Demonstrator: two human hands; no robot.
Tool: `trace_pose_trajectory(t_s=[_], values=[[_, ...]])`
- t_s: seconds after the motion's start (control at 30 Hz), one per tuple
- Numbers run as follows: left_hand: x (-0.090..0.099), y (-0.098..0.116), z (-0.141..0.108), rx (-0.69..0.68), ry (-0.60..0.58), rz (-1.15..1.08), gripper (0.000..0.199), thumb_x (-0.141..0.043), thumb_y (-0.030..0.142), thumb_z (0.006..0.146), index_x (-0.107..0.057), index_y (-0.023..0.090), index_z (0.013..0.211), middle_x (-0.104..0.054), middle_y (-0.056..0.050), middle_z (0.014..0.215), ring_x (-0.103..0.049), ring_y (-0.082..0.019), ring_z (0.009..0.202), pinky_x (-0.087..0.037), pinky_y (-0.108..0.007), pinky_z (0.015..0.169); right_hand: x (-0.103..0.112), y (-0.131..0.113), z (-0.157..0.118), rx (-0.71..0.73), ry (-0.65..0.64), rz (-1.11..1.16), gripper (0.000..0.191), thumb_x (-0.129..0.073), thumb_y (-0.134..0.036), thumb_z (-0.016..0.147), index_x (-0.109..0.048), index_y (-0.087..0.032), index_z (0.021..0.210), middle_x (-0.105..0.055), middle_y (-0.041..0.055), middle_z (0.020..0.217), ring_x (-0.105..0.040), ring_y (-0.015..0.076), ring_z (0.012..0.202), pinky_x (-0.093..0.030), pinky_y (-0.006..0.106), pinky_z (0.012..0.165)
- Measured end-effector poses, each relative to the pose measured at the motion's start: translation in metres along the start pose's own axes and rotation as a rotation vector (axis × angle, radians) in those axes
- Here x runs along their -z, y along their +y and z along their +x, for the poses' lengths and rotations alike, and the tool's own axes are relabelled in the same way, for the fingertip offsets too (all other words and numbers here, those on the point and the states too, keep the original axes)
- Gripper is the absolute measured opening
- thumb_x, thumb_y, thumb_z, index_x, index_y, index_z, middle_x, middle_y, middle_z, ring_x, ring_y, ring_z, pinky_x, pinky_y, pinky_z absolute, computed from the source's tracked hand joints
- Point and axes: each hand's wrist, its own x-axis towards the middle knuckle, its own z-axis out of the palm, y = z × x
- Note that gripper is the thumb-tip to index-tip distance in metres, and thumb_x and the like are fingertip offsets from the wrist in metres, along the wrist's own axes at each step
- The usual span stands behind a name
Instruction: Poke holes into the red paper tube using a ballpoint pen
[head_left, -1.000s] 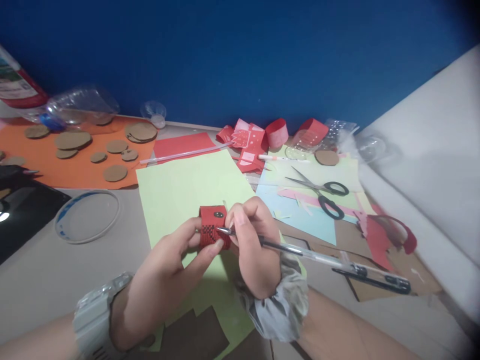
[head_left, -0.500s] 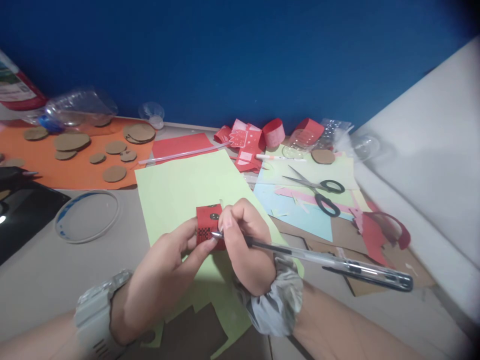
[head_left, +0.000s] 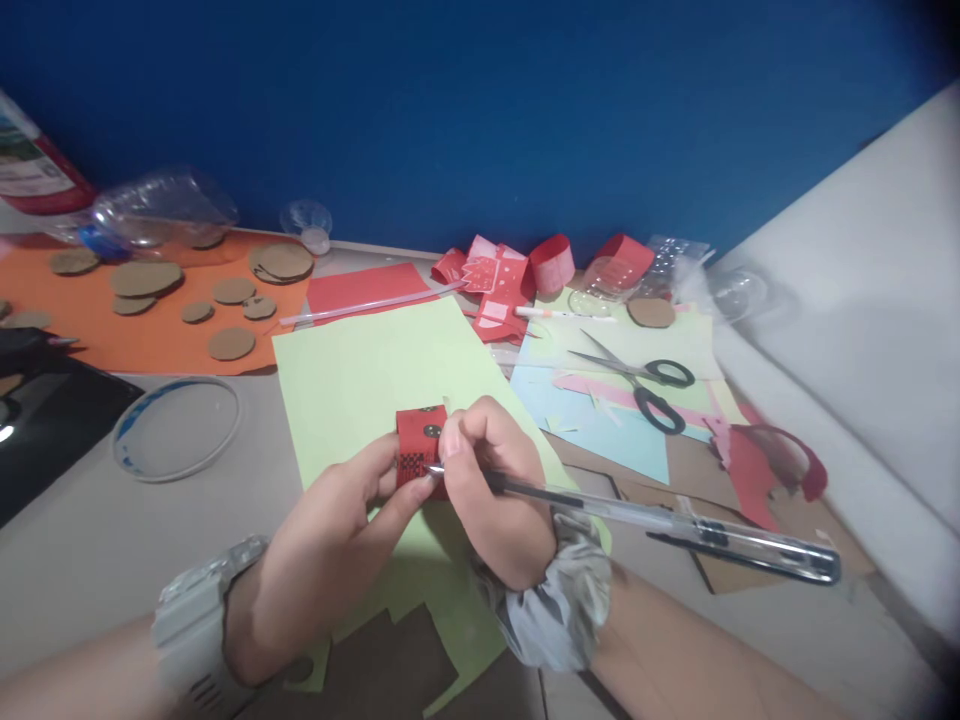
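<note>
Between the thumb and fingers of my left hand point(head_left: 330, 550) is a small red paper piece point(head_left: 417, 430) with black drawn eyes and a black checked pattern. My right hand point(head_left: 499, 490) grips a clear pen point(head_left: 645, 510) with a dark cap end pointing to the right. The pen's tip touches or hovers just over the checked part, close to my left thumb; I cannot tell which. Part of the red piece is hidden behind my right fingers. Both hands are above a light green paper sheet point(head_left: 367, 360).
Scissors point(head_left: 637, 375) lie on coloured paper at the right. Cardboard discs point(head_left: 146, 278) and a plastic bottle point(head_left: 165, 210) rest on orange paper point(head_left: 172, 345) at the left. A tape ring point(head_left: 176, 430) is beside a black object point(head_left: 56, 420). Red paper shapes point(head_left: 502, 290) line the blue wall.
The view has shifted very slightly. Both hands keep the same hold on the red paper piece and the pen, and the pen tip has barely moved.
</note>
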Motion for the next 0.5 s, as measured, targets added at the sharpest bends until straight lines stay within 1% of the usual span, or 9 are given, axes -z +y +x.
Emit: trace_pose_trajectory(t_s=[0.2, 0.27, 0.37, 0.5], values=[[-0.0001, 0.0009, -0.0007, 0.005, -0.007, -0.041, 0.029, -0.056, 0.042, 0.101, -0.071, 0.025, 0.119, -0.084, -0.002, 0.106, -0.077, -0.023, 0.094, -0.057, -0.027, 0.083, 0.0000, 0.0004, -0.0008, -0.031, 0.014, 0.000, 0.029, -0.054, -0.024, 0.096, -0.037, -0.025, 0.073, -0.038, -0.0058, 0.065, -0.034, 0.0115, 0.057, -0.031, 0.027, 0.052], [-0.0006, 0.0007, -0.0006, 0.006, -0.015, -0.050, 0.030, -0.056, 0.043, 0.101, -0.071, 0.026, 0.121, -0.084, -0.002, 0.108, -0.077, -0.023, 0.096, -0.057, -0.026, 0.084, -0.0002, 0.0005, -0.0010, -0.033, 0.013, -0.006, 0.030, -0.055, -0.025, 0.095, -0.037, -0.025, 0.072, -0.038, -0.0057, 0.065, -0.034, 0.0116, 0.057, -0.031, 0.027, 0.053], [-0.0007, 0.0007, 0.0002, 0.004, -0.016, -0.063, 0.032, -0.056, 0.043, 0.101, -0.071, 0.026, 0.123, -0.084, -0.001, 0.108, -0.076, -0.022, 0.093, -0.057, -0.026, 0.085, -0.0001, 0.0012, -0.0012, -0.031, 0.015, -0.001, 0.029, -0.053, -0.025, 0.097, -0.037, -0.025, 0.073, -0.040, -0.0054, 0.066, -0.035, 0.0116, 0.057, -0.031, 0.027, 0.053], [-0.0004, 0.0004, 0.0004, 0.006, -0.016, -0.069, 0.031, -0.057, 0.039, 0.101, -0.071, 0.026, 0.126, -0.084, 0.000, 0.106, -0.076, -0.021, 0.090, -0.057, -0.025, 0.086, 0.0005, 0.0022, -0.0013, -0.015, -0.001, -0.015, 0.030, -0.052, -0.028, 0.099, -0.037, -0.025, 0.073, -0.036, -0.0058, 0.065, -0.034, 0.0123, 0.057, -0.030, 0.028, 0.052]])
